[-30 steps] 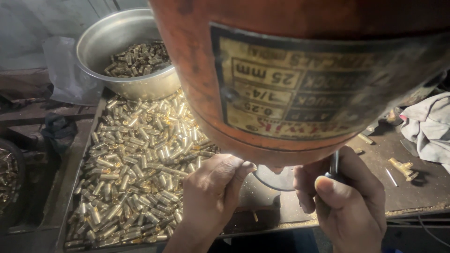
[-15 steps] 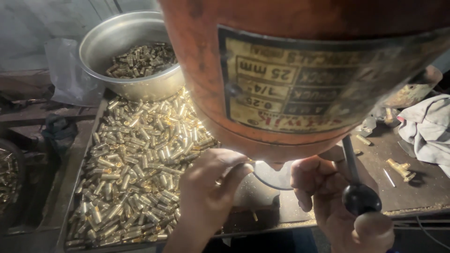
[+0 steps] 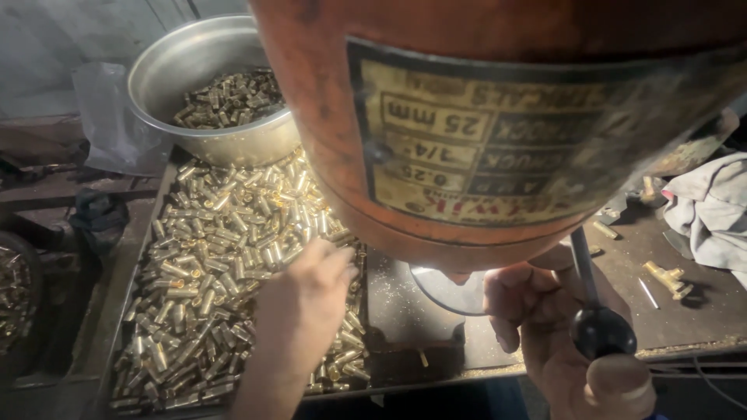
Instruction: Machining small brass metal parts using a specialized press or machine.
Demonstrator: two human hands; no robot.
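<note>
left hand [image 3: 299, 307] reaches out over the heap of small brass cylinders [image 3: 210, 264] spread in a shallow metal tray [image 3: 128, 288], palm down, fingers [image 3: 338, 257] loosely curled and resting on the pieces at the heap's right edge; cannot tell if it has one pinched. right hand [image 3: 564, 334] is closed around a thin lever rod [image 3: 582, 260] with a black ball knob [image 3: 603, 333], thumb below the knob, rod running up behind the machine head. big orange drill-press head [image 3: 498, 117] fills the upper right of the view, very close to the camera, with a worn yellowish rating plate [image 3: 498, 148] on its side. under it a round grey work plate [image 3: 447, 289] sits just left of the right hand, between the two hands. steel bowl [image 3: 167, 66] at the back of the tray holds more brass cylinders, touching the far end of the heap. dark desk [image 3: 685, 319] to the right carries a brass fitting [image 3: 668, 278], a few stray brass bits and a crumpled grey cloth [image 3: 712, 214] at the far right edge. clear plastic bag [image 3: 105, 117] lies left of the bowl. another dark round container [image 3: 15, 299] with brass pieces shows at the left edge, well apart from the hands.
</note>
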